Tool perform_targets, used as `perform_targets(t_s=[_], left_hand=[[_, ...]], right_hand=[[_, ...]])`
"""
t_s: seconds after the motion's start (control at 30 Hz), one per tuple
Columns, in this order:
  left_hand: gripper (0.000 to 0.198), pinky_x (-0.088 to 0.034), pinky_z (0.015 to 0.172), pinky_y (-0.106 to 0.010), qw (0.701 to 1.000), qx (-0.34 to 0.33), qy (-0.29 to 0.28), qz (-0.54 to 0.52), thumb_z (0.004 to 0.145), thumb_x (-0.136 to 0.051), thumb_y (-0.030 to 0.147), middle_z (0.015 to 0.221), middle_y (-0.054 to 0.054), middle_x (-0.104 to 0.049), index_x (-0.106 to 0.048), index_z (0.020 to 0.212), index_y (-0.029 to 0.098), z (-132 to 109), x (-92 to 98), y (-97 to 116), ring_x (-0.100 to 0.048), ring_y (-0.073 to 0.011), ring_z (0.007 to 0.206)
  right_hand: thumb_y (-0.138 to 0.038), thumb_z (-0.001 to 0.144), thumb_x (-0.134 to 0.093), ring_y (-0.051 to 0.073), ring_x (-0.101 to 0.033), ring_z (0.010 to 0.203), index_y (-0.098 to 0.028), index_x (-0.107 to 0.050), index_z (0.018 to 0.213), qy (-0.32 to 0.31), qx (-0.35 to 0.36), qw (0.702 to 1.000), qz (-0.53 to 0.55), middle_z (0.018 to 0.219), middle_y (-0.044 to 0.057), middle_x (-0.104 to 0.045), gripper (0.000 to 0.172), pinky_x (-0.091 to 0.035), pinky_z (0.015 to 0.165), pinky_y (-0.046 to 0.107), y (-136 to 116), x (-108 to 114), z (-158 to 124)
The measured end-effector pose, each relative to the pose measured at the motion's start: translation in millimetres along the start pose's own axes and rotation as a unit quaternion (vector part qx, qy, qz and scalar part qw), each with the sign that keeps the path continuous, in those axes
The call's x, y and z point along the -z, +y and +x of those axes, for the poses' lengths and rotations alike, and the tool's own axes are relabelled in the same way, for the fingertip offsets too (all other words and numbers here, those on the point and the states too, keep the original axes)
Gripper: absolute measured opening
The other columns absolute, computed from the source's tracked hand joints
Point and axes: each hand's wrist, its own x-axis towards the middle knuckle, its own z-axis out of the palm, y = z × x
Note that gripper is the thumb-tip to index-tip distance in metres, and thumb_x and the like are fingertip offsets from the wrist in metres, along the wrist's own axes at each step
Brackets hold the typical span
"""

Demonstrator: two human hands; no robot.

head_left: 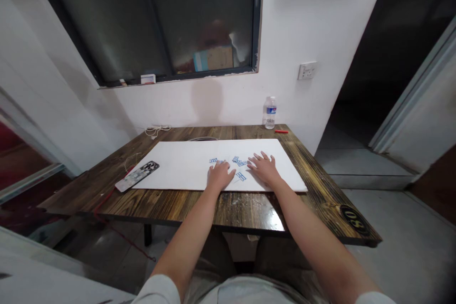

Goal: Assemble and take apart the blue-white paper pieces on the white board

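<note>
A large white board [185,166] lies on the dark wooden table [156,206]. Small blue-and-white pieces [241,176] are scattered in several groups near its middle. Over the group at the left, my left hand [220,175] rests low with its fingers apart, covering part of it. My right hand [264,168] is spread on the board, its fingertips beside the pieces to the right of the middle. Neither hand visibly holds anything. Whether the small pieces are loose or drawn is too small to tell.
A phone [137,176] lies across the board's left edge, with a red cable [103,202] by it. At the back stand a water bottle [270,113], a red pen [281,131] and a coiled white cable [156,129], near the wall.
</note>
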Motion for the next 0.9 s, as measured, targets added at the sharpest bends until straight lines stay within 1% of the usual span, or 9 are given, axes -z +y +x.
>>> perform_targets(t_s=[0.1,0.2,0.33,0.4,0.5,0.57,0.67,0.73,0.9], left_hand=[[0.036,-0.037,0.098,-0.044,1.000,0.006,0.008,0.002,0.092,-0.042,0.050,0.119,-0.009,-0.065,-0.064,0.098,0.023,-2,3.0,0,-0.044,-0.0319,0.129],[0.034,-0.041,0.092,-0.040,1.000,0.007,0.030,-0.001,0.093,-0.041,0.046,0.110,-0.008,-0.068,-0.065,0.093,0.022,-3,5.7,0,-0.056,-0.0281,0.113],[0.035,-0.042,0.089,-0.038,0.999,0.026,0.046,0.003,0.094,-0.039,0.040,0.105,-0.008,-0.070,-0.068,0.093,0.022,-2,7.2,0,-0.061,-0.0249,0.101],[0.032,-0.043,0.087,-0.037,0.999,0.030,0.039,0.011,0.093,-0.040,0.034,0.102,-0.008,-0.071,-0.069,0.091,0.022,-2,7.1,-1,-0.061,-0.0250,0.100],[0.027,-0.043,0.087,-0.036,0.999,0.033,0.028,0.004,0.089,-0.044,0.021,0.103,-0.006,-0.072,-0.071,0.090,0.024,0,7.0,-5,-0.061,-0.0243,0.102],[0.027,-0.042,0.090,-0.036,0.999,0.033,0.033,-0.014,0.087,-0.047,0.016,0.108,-0.005,-0.071,-0.072,0.094,0.025,2,7.4,-7,-0.060,-0.0244,0.106],[0.028,-0.040,0.097,-0.038,0.998,0.021,0.050,-0.037,0.085,-0.050,0.014,0.112,-0.005,-0.070,-0.071,0.100,0.025,2,7.5,-6,-0.057,-0.0252,0.111],[0.028,-0.039,0.101,-0.039,0.997,-0.008,0.057,-0.059,0.085,-0.052,0.015,0.115,-0.004,-0.069,-0.071,0.103,0.025,2,6.2,-4,-0.056,-0.0243,0.114],[0.029,-0.034,0.108,-0.043,0.989,-0.110,0.039,-0.090,0.082,-0.064,0.034,0.135,-0.003,-0.058,-0.069,0.110,0.027,0,-1.8,-1,-0.044,-0.0262,0.129]], right_hand=[[-0.053,0.097,-0.034,0.036,-0.024,0.141,-0.038,-0.056,0.132,-0.024,-0.036,0.999,0.005,0.149,0.006,-0.043,0.044,-0.017,0.107,0.062,0,-1,-1],[-0.052,0.096,-0.037,0.036,-0.026,0.139,-0.036,-0.054,0.134,0.001,-0.042,0.999,0.015,0.148,0.006,-0.044,0.045,-0.019,0.107,0.061,1,-2,-1],[-0.047,0.097,-0.037,0.030,-0.032,0.136,-0.034,-0.063,0.125,0.046,-0.018,0.998,0.042,0.144,0.003,-0.050,0.040,-0.024,0.106,0.053,1,2,-1],[-0.043,0.098,-0.038,0.027,-0.039,0.130,-0.032,-0.070,0.115,0.043,0.029,0.997,0.061,0.137,0.002,-0.057,0.038,-0.029,0.104,0.046,-1,5,-1],[-0.043,0.097,-0.041,0.023,-0.047,0.124,-0.031,-0.071,0.113,0.026,0.136,0.986,0.090,0.130,0.001,-0.063,0.036,-0.033,0.102,0.037,-6,6,-2],[-0.047,0.095,-0.045,0.024,-0.044,0.128,-0.034,-0.068,0.118,0.013,0.171,0.981,0.095,0.134,0.000,-0.060,0.035,-0.033,0.103,0.038,-9,5,-4],[-0.053,0.088,-0.056,0.030,-0.038,0.133,-0.038,-0.066,0.121,-0.006,0.152,0.985,0.085,0.141,-0.001,-0.054,0.037,-0.032,0.103,0.047,-11,1,-5],[-0.053,0.086,-0.059,0.033,-0.037,0.133,-0.037,-0.064,0.123,-0.009,0.126,0.989,0.081,0.142,0.001,-0.053,0.041,-0.032,0.102,0.051,-11,-1,-4],[-0.049,0.085,-0.061,0.034,-0.036,0.132,-0.034,-0.060,0.129,-0.001,0.092,0.992,0.086,0.144,0.005,-0.051,0.046,-0.032,0.101,0.053,-6,-6,0]])
